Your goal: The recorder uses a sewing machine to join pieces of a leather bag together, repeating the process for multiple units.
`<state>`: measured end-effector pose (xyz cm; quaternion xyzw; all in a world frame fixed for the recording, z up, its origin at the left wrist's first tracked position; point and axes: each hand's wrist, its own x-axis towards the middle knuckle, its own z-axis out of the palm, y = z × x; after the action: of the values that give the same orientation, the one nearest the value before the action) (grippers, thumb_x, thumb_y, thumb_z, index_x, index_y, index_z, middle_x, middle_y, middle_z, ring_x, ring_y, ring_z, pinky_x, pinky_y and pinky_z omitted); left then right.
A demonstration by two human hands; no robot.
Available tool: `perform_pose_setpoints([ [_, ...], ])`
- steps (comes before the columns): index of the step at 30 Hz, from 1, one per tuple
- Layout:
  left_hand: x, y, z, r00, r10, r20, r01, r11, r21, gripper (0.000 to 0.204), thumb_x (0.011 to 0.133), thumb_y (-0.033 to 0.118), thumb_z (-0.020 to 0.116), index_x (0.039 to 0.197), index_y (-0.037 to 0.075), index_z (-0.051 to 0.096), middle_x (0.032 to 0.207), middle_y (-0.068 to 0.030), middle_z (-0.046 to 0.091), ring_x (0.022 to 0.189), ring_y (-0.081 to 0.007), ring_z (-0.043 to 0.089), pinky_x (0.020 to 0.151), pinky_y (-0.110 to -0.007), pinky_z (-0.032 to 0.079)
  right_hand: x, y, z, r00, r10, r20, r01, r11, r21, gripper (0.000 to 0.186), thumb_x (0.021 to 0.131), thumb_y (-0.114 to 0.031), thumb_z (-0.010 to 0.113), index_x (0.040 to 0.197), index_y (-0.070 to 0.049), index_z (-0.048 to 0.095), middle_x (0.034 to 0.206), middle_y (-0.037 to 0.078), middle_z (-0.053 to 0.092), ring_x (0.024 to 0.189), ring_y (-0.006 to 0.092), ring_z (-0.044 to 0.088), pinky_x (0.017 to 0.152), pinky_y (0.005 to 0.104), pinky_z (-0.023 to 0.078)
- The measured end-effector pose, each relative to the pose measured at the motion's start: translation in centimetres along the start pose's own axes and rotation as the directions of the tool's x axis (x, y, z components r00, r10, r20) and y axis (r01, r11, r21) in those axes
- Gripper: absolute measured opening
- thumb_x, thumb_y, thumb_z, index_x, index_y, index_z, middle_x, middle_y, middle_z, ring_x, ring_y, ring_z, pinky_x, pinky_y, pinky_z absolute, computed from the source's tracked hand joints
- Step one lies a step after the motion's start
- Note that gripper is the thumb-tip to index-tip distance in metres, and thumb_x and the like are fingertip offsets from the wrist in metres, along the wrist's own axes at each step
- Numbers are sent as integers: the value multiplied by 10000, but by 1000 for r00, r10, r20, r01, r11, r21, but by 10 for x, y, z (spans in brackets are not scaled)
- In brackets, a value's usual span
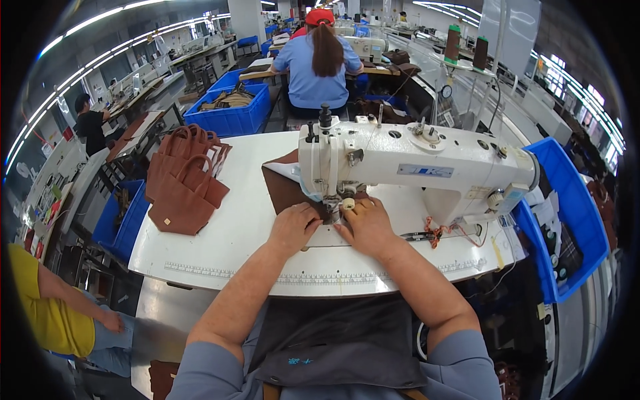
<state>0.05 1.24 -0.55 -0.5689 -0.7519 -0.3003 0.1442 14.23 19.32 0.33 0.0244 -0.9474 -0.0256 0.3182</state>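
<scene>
A flat brown leather-like panel (283, 193) with a pale underside lies beneath the head of a white sewing machine (417, 157). My left hand (294, 229) rests on the panel's near edge, its fingers bent and pressed together just left of the needle area. Close on the other side of the presser foot is my right hand (369, 227), fingers bent around the panel's edge and thumb toward the needle. Both hands hold the work down on the white sewing table (247, 250). The machine head and my fingers hide the needle and stitch line.
Stacked brown handbags (183, 183) lie on the table at left. Orange thread and dark tweezers (419, 236) are right of my hand. Blue bins (567, 227) flank the table. Thread cones (453, 45) stand behind. A person (319, 67) sits ahead; another (60, 307) stands left.
</scene>
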Motion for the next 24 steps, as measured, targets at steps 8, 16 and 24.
perform_pose_setpoints([
  [8, 0, -18, 23, 999, 30, 20, -31, 998, 57, 167, 882, 255, 652, 893, 105, 725, 969, -85, 690, 982, -293, 651, 851, -436, 532, 12, -14, -3, 990, -74, 122, 27, 938, 344, 226, 849, -16, 655, 1066, -19, 722, 1060, 168, 675, 968, 392, 627, 856, 463, 505],
  [16, 1, -22, 31, 997, -68, 30, 70, 995, -70, 158, 833, 241, 707, 915, 121, 771, 996, -66, 701, 990, -278, 672, 870, -404, 539, 18, -16, 1, 975, -176, 134, 112, 915, 389, 263, 885, 3, 612, 1136, 62, 665, 1145, 214, 649, 1065, 404, 589, 963, 449, 466],
  [24, 8, -20, 30, 994, -23, 105, 28, 998, -54, 174, 827, 295, 736, 851, 130, 782, 946, -51, 706, 979, -276, 669, 841, -411, 539, 16, -15, -3, 971, -116, 211, 23, 915, 402, 263, 897, -12, 595, 1141, 64, 657, 1144, 222, 646, 1097, 417, 575, 1009, 468, 439],
])
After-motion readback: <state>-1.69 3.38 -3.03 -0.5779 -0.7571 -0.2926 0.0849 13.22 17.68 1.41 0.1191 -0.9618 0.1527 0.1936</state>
